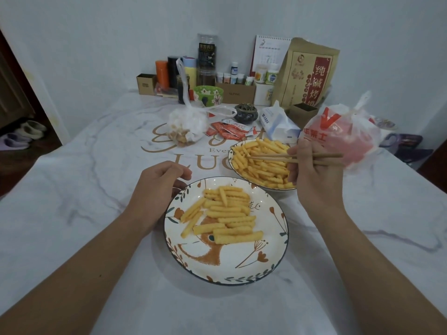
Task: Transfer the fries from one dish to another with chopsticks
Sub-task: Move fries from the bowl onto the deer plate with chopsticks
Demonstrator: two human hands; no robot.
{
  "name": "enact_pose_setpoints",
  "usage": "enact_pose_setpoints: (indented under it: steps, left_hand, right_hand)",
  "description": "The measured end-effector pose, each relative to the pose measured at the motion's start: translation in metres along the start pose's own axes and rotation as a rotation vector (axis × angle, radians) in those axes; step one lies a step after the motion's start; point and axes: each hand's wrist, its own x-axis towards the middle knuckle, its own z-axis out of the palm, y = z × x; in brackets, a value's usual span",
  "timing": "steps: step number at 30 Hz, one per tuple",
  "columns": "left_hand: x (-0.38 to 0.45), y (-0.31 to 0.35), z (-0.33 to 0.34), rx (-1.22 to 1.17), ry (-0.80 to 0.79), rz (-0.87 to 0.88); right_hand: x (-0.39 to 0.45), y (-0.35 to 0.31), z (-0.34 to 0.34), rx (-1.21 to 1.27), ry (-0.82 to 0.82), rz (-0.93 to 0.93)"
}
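A painted near plate [256,267] with a fox pattern lies in front of me, holding a loose heap of crinkle fries [225,213] on its far half. Behind it to the right stands a far plate [231,163] piled with more crinkle fries [261,163]. My right hand [314,180] grips a pair of wooden chopsticks [271,157]; their tips hover over the far plate's left side with nothing visibly pinched between them. My left hand [154,189] rests on the table, fingers curled, touching the near plate's left rim.
Beyond the plates lie a clear bag of snacks [186,126], red sauce packets [229,130], a tissue pack [278,124] and a red-and-white plastic bag [343,134] right behind my right hand. Bottles, boxes and a big paper bag [307,76] line the wall.
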Motion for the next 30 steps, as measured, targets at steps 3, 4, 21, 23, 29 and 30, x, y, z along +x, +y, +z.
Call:
enact_pose_setpoints:
  steps: [3,4,21,23,29,30]
  left_hand:
    - [0.0,0.001,0.001,-0.001,0.007,-0.009]
    - [-0.001,0.001,0.001,0.001,0.008,-0.009]
    - [0.0,0.002,0.001,0.028,0.012,-0.011]
    - [0.0,0.002,0.001,0.024,0.011,-0.01]
    - [0.0,0.001,0.001,0.019,0.007,-0.005]
    - [0.001,0.002,0.001,0.021,0.009,-0.005]
  right_hand:
    - [0.0,0.0,0.002,0.018,0.0,0.017]
    - [0.0,-0.002,0.002,0.032,0.013,0.022]
    - [-0.006,-0.036,-0.011,0.318,-0.312,0.22]
    - [0.003,-0.033,-0.018,0.362,-0.126,0.239]
    - [0.009,-0.022,-0.026,0.114,0.157,0.118]
    - [0.007,-0.022,-0.025,0.108,0.133,0.085]
